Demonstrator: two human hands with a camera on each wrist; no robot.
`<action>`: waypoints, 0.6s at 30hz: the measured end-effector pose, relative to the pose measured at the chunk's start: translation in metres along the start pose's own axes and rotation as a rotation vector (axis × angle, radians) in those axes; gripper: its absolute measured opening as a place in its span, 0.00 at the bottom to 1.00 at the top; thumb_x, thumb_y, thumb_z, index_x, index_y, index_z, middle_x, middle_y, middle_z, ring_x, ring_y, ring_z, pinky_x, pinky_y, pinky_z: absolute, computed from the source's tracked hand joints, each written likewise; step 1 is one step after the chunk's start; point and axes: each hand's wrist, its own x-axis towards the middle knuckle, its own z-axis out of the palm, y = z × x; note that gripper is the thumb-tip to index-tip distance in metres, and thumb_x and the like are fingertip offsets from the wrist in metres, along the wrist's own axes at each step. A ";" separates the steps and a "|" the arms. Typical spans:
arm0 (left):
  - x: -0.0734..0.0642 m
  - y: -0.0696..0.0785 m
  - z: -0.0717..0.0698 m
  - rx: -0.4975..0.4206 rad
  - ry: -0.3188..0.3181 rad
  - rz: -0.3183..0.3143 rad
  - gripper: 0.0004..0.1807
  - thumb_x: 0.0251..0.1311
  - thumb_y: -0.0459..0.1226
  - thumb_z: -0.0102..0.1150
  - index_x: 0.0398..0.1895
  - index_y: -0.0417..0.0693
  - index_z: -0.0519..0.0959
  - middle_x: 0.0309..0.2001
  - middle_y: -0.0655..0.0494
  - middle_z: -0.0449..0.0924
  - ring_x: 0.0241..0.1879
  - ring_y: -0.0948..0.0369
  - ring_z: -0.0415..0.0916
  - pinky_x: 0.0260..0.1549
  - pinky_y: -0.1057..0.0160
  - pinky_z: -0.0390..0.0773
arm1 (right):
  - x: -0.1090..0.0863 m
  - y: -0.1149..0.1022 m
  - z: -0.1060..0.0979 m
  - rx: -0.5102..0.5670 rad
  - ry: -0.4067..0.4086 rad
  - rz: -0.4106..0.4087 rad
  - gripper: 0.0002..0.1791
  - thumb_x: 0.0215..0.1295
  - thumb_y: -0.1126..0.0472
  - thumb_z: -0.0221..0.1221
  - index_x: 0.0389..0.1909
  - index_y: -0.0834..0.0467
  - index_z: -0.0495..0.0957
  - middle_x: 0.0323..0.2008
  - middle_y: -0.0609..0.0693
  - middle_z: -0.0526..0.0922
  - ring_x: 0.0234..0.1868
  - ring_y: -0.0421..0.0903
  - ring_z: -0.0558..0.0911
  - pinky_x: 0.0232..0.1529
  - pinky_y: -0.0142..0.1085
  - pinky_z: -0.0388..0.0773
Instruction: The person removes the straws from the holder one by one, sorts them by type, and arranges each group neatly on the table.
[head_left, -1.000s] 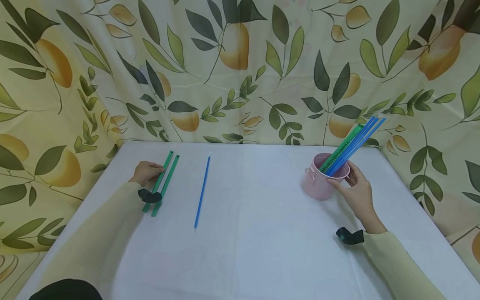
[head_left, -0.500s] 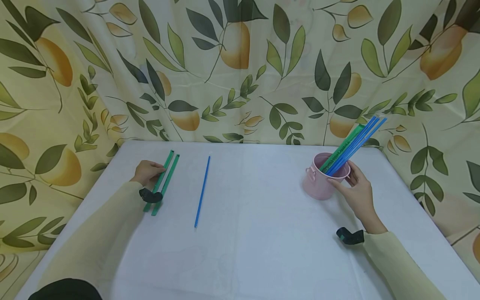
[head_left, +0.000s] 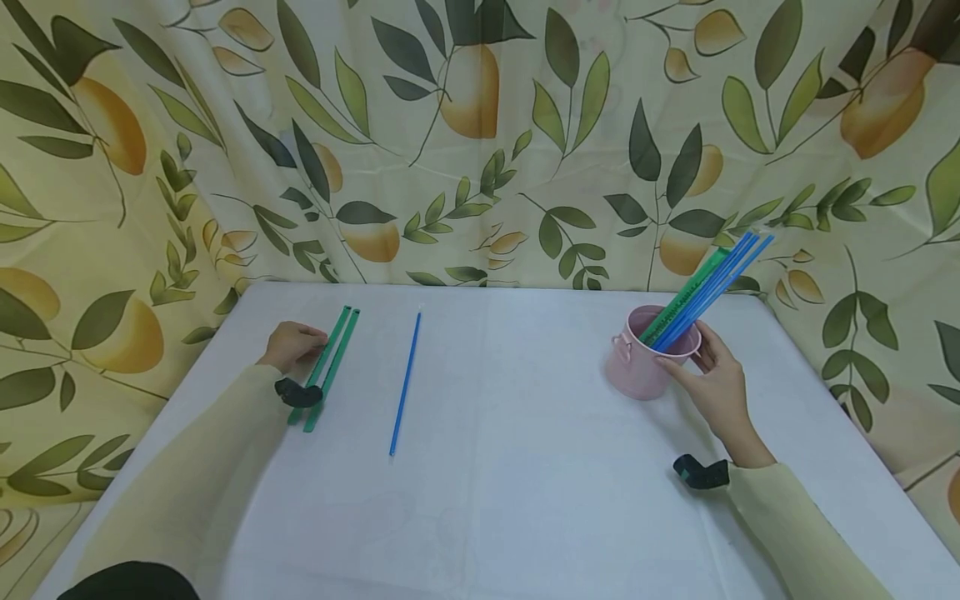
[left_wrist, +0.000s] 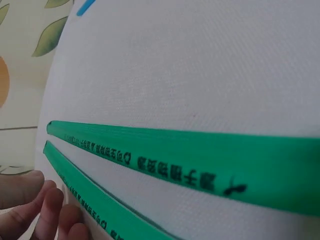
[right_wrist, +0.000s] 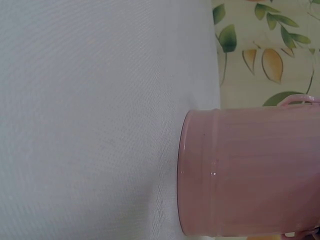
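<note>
Green straws (left_wrist: 165, 150), left hand (head_left: 291, 345) loosely curled beside one, right hand (head_left: 716, 392) gripping pink bucket (head_left: 636, 375)

On the white table (head_left: 510, 467), two green straws (head_left: 339, 354) are set beside the left fingers (left_wrist: 51, 207), a blue straw (head_left: 405, 383) right of them, a pink bucket (head_left: 636, 375) at the right fingers (head_left: 712, 341).

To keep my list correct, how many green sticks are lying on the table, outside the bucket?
2: the left green stick, beside the left hand, and the right green stick, nearer the loose blue stick. The left sleeve could hide another.
</note>
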 end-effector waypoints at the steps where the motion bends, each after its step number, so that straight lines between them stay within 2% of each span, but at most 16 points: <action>1: 0.000 0.000 -0.001 0.010 0.000 0.001 0.20 0.65 0.38 0.52 0.54 0.32 0.74 0.40 0.49 0.81 0.30 0.68 0.75 0.33 0.72 0.76 | 0.000 0.001 0.000 -0.001 0.001 0.002 0.44 0.61 0.52 0.62 0.73 0.55 0.49 0.71 0.59 0.57 0.69 0.60 0.61 0.64 0.43 0.62; 6: 0.001 0.003 -0.001 -0.009 0.004 0.026 0.22 0.67 0.41 0.49 0.57 0.35 0.72 0.53 0.40 0.76 0.41 0.63 0.76 0.44 0.65 0.77 | 0.000 0.002 0.002 0.006 0.013 0.005 0.44 0.60 0.52 0.62 0.73 0.54 0.50 0.71 0.59 0.58 0.69 0.59 0.61 0.64 0.42 0.63; 10: 0.003 0.007 -0.002 -0.074 -0.038 0.114 0.23 0.70 0.42 0.46 0.60 0.34 0.69 0.59 0.36 0.71 0.51 0.54 0.76 0.53 0.59 0.77 | 0.001 0.004 0.002 0.011 0.012 0.000 0.44 0.60 0.53 0.62 0.73 0.54 0.50 0.71 0.59 0.57 0.69 0.59 0.61 0.64 0.42 0.63; 13: -0.001 0.015 -0.002 -0.115 -0.079 0.169 0.24 0.70 0.41 0.44 0.62 0.34 0.67 0.61 0.35 0.68 0.57 0.46 0.72 0.58 0.55 0.74 | 0.002 0.007 0.002 0.006 0.007 -0.011 0.44 0.61 0.52 0.62 0.73 0.54 0.49 0.71 0.59 0.57 0.70 0.58 0.61 0.64 0.41 0.63; 15: -0.002 0.019 -0.002 -0.131 -0.087 0.208 0.24 0.71 0.41 0.44 0.62 0.33 0.66 0.61 0.34 0.68 0.59 0.44 0.70 0.56 0.60 0.76 | 0.001 0.006 0.001 0.004 0.005 -0.010 0.44 0.60 0.52 0.62 0.73 0.53 0.49 0.71 0.59 0.57 0.70 0.58 0.61 0.64 0.41 0.63; 17: -0.002 0.023 0.000 -0.139 -0.082 0.230 0.23 0.71 0.39 0.43 0.62 0.33 0.67 0.61 0.34 0.68 0.59 0.43 0.70 0.56 0.59 0.76 | 0.000 0.005 0.001 0.000 0.004 -0.009 0.45 0.60 0.52 0.62 0.73 0.53 0.49 0.71 0.58 0.57 0.69 0.58 0.61 0.64 0.40 0.63; 18: -0.002 0.025 0.001 -0.144 -0.080 0.243 0.23 0.71 0.38 0.43 0.62 0.32 0.67 0.61 0.33 0.68 0.60 0.43 0.70 0.56 0.59 0.76 | 0.000 0.002 0.000 0.007 -0.001 0.001 0.45 0.60 0.52 0.62 0.73 0.54 0.49 0.71 0.59 0.57 0.69 0.60 0.61 0.63 0.45 0.63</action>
